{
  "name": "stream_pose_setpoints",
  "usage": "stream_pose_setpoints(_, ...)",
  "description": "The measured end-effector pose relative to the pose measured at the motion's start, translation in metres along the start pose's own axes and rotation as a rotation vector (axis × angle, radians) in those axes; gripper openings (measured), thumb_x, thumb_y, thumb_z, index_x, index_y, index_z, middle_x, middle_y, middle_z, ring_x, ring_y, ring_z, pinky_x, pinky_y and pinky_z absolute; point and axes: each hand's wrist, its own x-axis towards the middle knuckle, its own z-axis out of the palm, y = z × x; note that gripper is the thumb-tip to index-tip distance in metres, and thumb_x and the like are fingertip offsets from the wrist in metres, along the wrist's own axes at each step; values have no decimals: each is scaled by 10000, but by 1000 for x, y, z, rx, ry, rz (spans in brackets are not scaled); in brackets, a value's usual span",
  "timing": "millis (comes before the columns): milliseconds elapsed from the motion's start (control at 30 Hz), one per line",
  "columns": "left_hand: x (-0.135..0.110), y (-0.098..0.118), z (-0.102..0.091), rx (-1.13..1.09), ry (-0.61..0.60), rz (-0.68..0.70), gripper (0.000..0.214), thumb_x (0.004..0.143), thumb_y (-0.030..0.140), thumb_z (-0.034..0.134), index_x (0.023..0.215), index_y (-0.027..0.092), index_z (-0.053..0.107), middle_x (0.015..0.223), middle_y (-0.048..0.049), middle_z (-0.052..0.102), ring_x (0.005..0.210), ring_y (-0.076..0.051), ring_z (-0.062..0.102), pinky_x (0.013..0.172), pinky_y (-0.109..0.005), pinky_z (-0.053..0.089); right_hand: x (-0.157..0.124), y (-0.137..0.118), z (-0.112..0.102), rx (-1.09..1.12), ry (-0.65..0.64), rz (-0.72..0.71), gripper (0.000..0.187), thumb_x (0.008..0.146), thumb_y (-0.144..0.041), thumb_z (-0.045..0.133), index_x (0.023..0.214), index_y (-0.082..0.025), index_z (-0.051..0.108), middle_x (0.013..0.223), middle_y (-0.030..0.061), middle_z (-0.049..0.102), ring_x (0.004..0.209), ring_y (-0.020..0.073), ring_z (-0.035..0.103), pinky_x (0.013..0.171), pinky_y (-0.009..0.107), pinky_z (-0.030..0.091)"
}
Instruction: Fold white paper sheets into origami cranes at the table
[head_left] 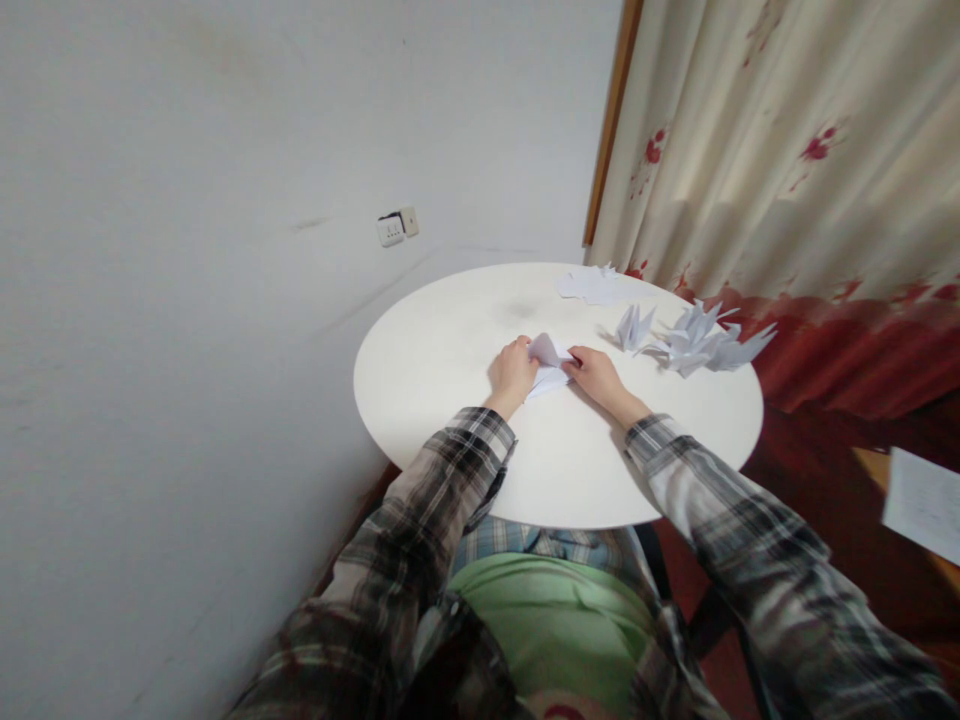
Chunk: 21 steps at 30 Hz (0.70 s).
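Observation:
A partly folded sheet of white paper [550, 350] is held between my two hands, low over the round white table [450, 330]. My left hand [514, 368] is closed on its left side, fingers curled over the edge. On the other side my right hand [596, 374] pinches the paper between thumb and fingers. One flap stands up in the middle, and another part of the paper lies flat toward me. Several folded paper cranes [694, 340] sit to the right of my right hand, with a single crane [634, 328] closest to it.
Flat white paper sheets [600, 287] lie at the table's far edge. A white wall [225, 300] with a socket [390, 231] rises at the left. The floral curtain [750, 180] hangs behind the right side. Another paper sheet [922, 505] rests on a wooden surface at far right.

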Motion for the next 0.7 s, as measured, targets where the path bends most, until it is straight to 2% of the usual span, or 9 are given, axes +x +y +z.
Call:
stream_pose_setpoints(133,-1,2,-2,-39,-13,-14,317,807,192,557,1119,223,513,1104,-61,657,1045,-190,601,820,-273,437,0,1,1,37,11,-26,119,807,-193,502,777,-183,617,768,54,635,705,181,529,673,280,370)
stream_pose_setpoints(433,-1,3,-3,-106,-5,-49,281,776,303,625,1019,221,511,1020,-37,671,931,-192,622,667,-262,387,2,3,2,146,140,-83,124,788,-160,494,797,-188,614,779,62,628,730,194,542,695,303,415)
stream_pose_setpoints(700,-3,5,-7,-220,27,-46,202,786,284,615,970,232,548,967,-21,681,899,-165,612,684,-245,379,2,5,4,219,220,-152,135,782,-154,477,804,-185,606,789,68,626,745,199,550,700,322,435)
